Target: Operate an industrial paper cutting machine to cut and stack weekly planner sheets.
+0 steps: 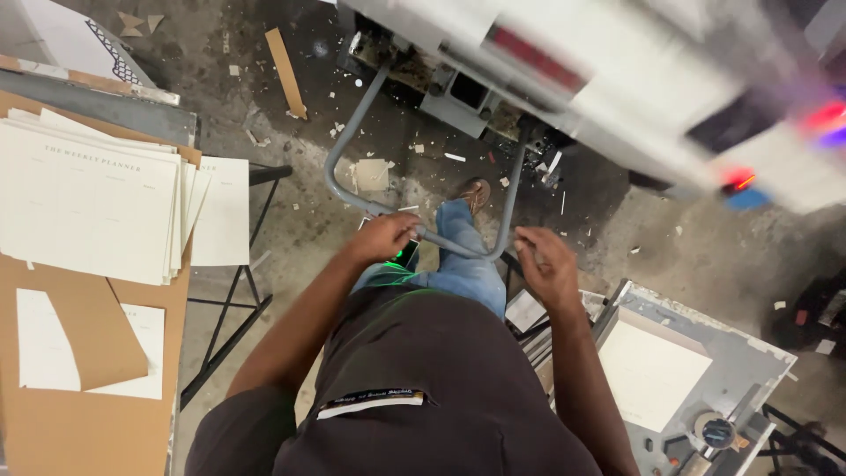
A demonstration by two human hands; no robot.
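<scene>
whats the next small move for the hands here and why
Probably close the right hand onto the grey bar. The left hand already sits on the bar, while the right hovers just beside it with curled fingers, not clearly gripping, so the hold looks one-sided.

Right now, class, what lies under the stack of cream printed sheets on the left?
The stack rests on brown cardboard, with one loose cream sheet sticking out beneath its right edge. Whatever lies directly under the stack's middle is covered and cannot be seen.
</scene>
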